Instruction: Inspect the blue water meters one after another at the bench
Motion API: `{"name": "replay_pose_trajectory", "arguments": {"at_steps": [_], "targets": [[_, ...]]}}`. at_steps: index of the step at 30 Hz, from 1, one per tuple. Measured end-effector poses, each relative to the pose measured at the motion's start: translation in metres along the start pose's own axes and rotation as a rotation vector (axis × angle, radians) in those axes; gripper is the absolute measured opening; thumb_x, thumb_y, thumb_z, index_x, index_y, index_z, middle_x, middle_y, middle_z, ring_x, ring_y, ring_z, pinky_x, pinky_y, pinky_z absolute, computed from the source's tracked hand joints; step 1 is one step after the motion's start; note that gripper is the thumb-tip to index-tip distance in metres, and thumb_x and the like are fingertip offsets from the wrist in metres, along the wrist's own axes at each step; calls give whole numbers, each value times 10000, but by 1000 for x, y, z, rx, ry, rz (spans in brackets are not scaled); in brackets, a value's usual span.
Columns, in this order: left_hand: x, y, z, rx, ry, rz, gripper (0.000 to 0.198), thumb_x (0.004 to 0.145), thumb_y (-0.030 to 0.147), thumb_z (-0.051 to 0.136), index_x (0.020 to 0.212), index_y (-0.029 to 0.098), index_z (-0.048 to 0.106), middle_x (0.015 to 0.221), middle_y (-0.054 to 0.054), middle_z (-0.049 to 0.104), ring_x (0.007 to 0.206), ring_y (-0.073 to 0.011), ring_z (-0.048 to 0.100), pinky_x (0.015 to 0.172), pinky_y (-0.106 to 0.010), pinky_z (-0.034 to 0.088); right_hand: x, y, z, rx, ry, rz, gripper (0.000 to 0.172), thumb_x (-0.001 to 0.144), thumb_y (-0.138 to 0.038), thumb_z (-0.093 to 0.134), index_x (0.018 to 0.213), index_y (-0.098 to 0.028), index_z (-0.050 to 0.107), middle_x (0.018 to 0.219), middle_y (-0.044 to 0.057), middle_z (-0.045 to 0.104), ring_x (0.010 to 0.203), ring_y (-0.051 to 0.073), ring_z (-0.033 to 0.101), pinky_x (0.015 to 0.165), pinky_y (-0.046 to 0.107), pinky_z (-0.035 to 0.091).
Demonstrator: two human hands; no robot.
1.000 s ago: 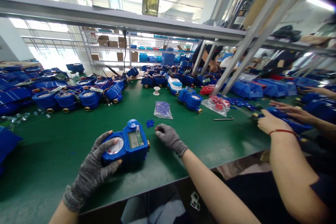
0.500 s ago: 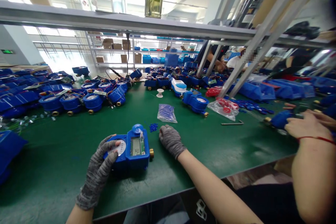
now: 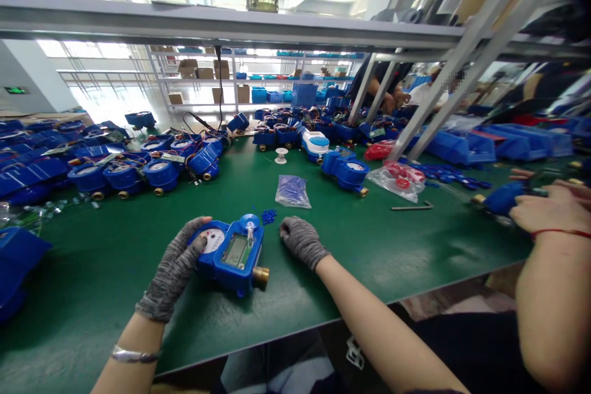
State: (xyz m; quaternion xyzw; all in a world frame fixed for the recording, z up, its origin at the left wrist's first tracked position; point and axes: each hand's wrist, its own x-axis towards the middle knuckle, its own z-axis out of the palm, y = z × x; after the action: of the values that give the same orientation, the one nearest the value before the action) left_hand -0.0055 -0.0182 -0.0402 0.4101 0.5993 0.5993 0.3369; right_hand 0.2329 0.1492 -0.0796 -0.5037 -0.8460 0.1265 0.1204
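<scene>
Head cam: a blue meter (image 3: pixel 236 258) is held by its dial end in the gloved left hand (image 3: pixel 178 268), around 7 o'clock in view. At the meter's 3 o'clock, the right hand (image 3: pixel 302 241) is curled narrow (whether anything's pinched can't be told). Tiny blue bits (image 3: pixel 268 216) are scattered at its 1 o'clock.

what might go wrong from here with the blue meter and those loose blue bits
Only the left hand grips the blue meter, at its dial end, so the end with the brass fitting could dip or knock the table.
The small blue pieces lie loose near the right hand; a brush might scatter them.
</scene>
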Motion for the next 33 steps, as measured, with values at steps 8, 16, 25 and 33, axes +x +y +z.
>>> {"name": "replay_pose_trajectory", "arguments": {"at_steps": [8, 16, 25, 33], "targets": [[15, 5, -3, -102, -135, -101, 458, 753, 418, 749, 1125, 169, 651, 1230, -114, 640, 1090, -263, 612, 888, -315, 522, -37, -13, -14, 591, 43, -335, 89, 860, -176, 563, 890, -144, 641, 866, 31, 660, 791, 135, 589, 756, 251, 466], [14, 3, 0, -120, -106, -125, 442, 760, 385, 752, 1132, 170, 650, 1209, -109, 653, 1061, -251, 622, 872, -318, 523, -60, -28, -25, 524, -57, -492, 114, 870, -188, 557, 897, -157, 663, 867, 29, 651, 790, 137, 579, 749, 258, 464], [13, 1, 0, -141, -87, -117, 439, 737, 396, 768, 1101, 169, 673, 1194, -103, 661, 1030, -237, 627, 846, -289, 531, -69, -28, -20, 338, 69, -613, 137, 884, -207, 556, 904, -150, 678, 872, 65, 640, 809, 160, 576, 747, 275, 483], [12, 0, 1, -156, -77, -114, 462, 726, 400, 777, 1103, 153, 671, 1184, -115, 664, 1031, -247, 624, 827, -280, 542, -80, -22, -19, 566, -45, -497, 238, 879, -227, 518, 1046, -146, 667, 992, 102, 676, 920, 197, 616, 832, 348, 507]]}}
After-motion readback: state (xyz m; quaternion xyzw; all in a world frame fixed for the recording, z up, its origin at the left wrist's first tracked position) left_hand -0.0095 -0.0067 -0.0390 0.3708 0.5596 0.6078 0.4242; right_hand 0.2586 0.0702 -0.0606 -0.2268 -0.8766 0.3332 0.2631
